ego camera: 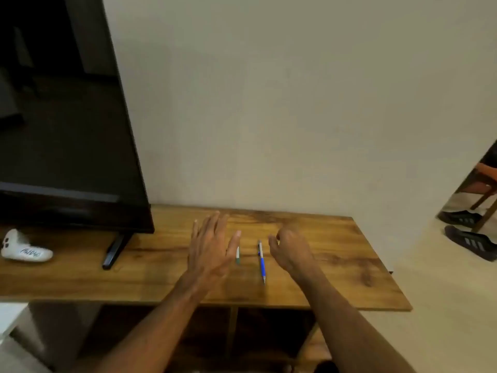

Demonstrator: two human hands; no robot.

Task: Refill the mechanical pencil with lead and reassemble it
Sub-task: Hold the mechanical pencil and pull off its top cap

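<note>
Lying between left hand (pixel 209 251) and right hand (pixel 290 249) is a slim blue-and-white mechanical pencil (pixel 261 261). Left splayed, right loosely curled; both empty.

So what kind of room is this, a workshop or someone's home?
Probably a home living room: a TV sits on a low wooden stand against a plain wall, and what looks like a white controller lies on the stand near the TV.

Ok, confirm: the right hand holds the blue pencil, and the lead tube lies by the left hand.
No: the head view shows the blue pencil lying on the table beside the right hand, which holds nothing. The lead tube does lie by the left hand.
</note>
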